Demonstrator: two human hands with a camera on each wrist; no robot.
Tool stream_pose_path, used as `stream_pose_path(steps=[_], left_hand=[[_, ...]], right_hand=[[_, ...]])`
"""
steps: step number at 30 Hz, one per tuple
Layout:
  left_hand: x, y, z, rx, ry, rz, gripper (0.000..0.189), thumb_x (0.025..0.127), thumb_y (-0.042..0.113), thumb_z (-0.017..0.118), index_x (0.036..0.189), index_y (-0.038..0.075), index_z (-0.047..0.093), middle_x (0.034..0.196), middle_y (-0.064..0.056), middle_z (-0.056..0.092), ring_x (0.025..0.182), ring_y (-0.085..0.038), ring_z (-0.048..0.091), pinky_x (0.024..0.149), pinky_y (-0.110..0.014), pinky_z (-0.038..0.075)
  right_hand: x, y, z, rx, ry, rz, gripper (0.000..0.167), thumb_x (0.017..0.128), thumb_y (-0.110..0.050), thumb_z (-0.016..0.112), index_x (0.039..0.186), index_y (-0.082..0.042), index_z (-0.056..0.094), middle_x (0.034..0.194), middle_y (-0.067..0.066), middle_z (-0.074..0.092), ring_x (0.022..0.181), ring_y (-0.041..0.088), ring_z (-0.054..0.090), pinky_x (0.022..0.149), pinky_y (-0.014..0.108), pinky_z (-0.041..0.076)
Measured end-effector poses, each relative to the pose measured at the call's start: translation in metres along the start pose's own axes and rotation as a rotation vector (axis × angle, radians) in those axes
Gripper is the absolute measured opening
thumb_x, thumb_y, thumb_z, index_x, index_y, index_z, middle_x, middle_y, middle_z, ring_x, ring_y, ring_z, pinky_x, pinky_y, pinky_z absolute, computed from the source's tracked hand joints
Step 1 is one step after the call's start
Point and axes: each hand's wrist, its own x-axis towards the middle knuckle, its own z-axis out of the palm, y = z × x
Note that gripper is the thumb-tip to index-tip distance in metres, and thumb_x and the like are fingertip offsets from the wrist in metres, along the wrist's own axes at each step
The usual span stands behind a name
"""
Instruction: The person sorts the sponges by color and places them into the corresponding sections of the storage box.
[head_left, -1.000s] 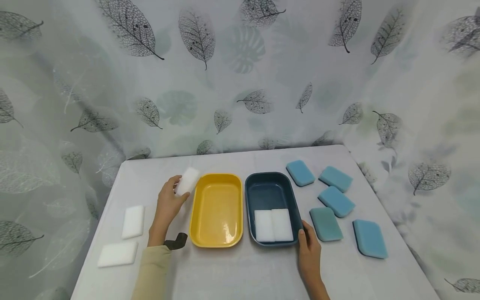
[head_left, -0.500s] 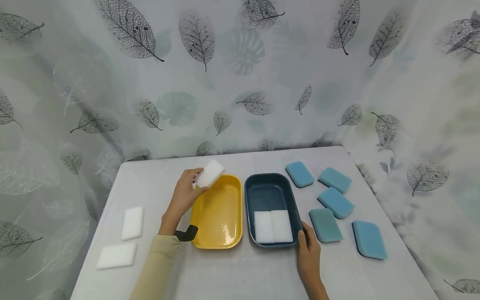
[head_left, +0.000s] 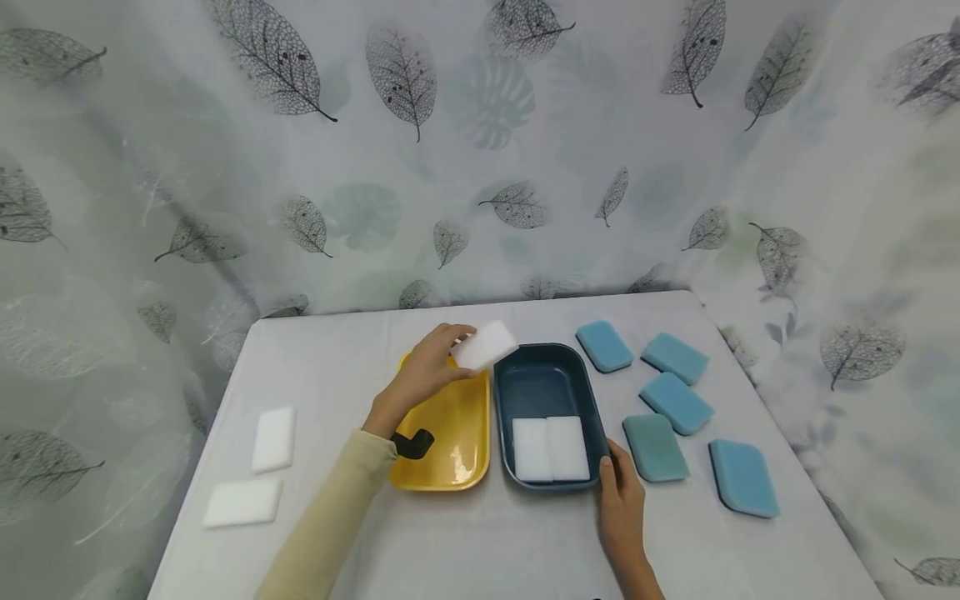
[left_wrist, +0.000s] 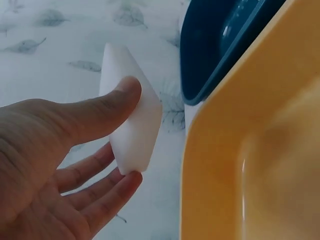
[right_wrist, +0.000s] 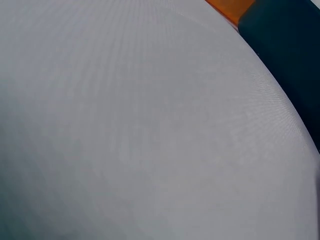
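My left hand [head_left: 423, 371] pinches a white sponge [head_left: 486, 346] between thumb and fingers, raised over the far part of the yellow tray [head_left: 457, 467]. In the left wrist view the thumb lies across the face of this sponge [left_wrist: 137, 130], with fingertips at its lower edge. Beside the yellow tray stands a navy tray [head_left: 536, 383], where two white sponges [head_left: 551, 450] lie side by side at the near end. My right hand [head_left: 621, 508] rests with its fingers against that tray's near right corner. The right wrist view does not show the hand.
Two more white sponges [head_left: 273, 439] lie on the left of the white-covered table [head_left: 480, 550]. Several blue sponges [head_left: 675, 402] are scattered right of the navy tray, one greener than the others. A leaf-print curtain [head_left: 465, 167] hangs behind and along the sides.
My left hand has carried the white sponge rightward, from the yellow tray's left side across it toward the navy tray. My right hand has stayed at the navy tray's corner.
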Motion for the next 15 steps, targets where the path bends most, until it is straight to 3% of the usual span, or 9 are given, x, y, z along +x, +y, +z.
stream_pose_path(steps=[7,12,15], left_hand=[[0.013,0.011,0.015,0.064,-0.141,0.086,0.052,0.088,0.024,0.085,0.135,0.017,0.066,0.135,-0.005,0.062,0.111,-0.024,0.06,0.102,-0.038,0.055],[0.022,0.024,0.029,0.167,-0.205,0.162,0.05,0.089,0.028,0.083,0.135,0.017,0.067,0.135,-0.005,0.063,0.12,-0.023,0.06,0.109,-0.036,0.053],[0.029,0.033,0.038,0.229,-0.238,0.193,0.051,0.089,0.032,0.083,0.135,0.018,0.067,0.135,-0.004,0.063,0.117,-0.02,0.06,0.107,-0.033,0.054]], right_hand=[[0.001,-0.001,0.001,-0.01,0.009,-0.006,0.05,0.112,-0.04,0.043,0.152,-0.011,0.05,0.155,0.014,0.054,0.142,0.026,0.051,0.098,-0.006,0.032],[0.0,-0.001,0.001,-0.025,0.004,0.012,0.051,0.112,-0.042,0.042,0.153,-0.011,0.049,0.155,0.014,0.053,0.144,0.028,0.05,0.097,-0.007,0.03],[-0.001,-0.002,0.001,-0.033,0.012,0.007,0.051,0.113,-0.041,0.041,0.152,-0.01,0.049,0.154,0.016,0.054,0.144,0.03,0.051,0.096,-0.007,0.03]])
